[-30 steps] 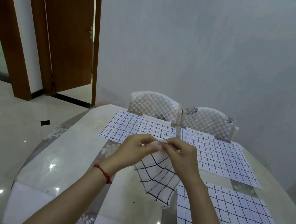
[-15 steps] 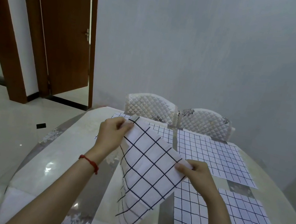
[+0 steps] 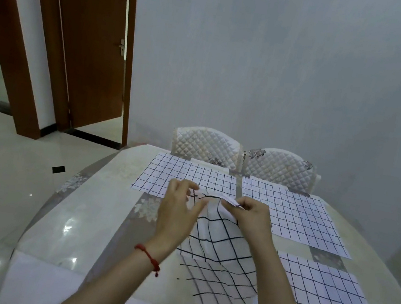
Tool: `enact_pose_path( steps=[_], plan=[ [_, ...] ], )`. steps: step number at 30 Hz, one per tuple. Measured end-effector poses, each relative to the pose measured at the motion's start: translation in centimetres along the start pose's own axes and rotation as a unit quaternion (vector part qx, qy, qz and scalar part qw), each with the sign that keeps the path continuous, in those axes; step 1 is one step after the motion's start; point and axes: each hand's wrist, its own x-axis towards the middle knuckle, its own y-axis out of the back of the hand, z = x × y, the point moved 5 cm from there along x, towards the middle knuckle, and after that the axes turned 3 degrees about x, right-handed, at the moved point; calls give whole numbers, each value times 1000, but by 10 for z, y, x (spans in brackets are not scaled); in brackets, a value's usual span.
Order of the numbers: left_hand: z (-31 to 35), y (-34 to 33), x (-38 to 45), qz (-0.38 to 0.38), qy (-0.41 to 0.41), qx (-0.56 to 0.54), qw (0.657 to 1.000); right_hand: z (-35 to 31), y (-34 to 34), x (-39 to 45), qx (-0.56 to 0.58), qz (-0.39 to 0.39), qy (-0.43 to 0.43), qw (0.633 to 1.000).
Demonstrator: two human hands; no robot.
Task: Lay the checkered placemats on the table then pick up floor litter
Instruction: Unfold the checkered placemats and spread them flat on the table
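Marble table (image 3: 82, 225) near a grey wall carries three flat checkered placemats (image 3: 297, 214). Above its middle, the right hand (image 3: 249, 217) pinches the top edge of a fourth placemat (image 3: 218, 262), which hangs down crumpled; the left hand (image 3: 180, 209) pinches the same edge, its other fingers loosely spread.

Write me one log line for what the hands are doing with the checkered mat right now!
left hand: loose at mat's top edge | right hand: pinches top edge | held placemat: hangs, crumpled | laid placemats: three visible | table
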Motion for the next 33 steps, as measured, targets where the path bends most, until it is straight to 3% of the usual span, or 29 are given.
enact_pose_path(
  steps=[8,16,21,24,33],
  plan=[
    [13,-4,-1,-24,-125,-23,992,-7,-11,-4,14,-25,6,1000],
    [5,9,9,17,-144,1,989,-5,-2,-7,-8,-85,10,996],
    [-8,34,23,38,-107,2,994,2,27,0,4,12,16,1000],
    [-24,49,31,54,-39,2,998,8,44,7,-30,67,21,997],
    [-74,61,33,13,138,-110,984,14,60,17,-78,129,25,988]
  ],
)
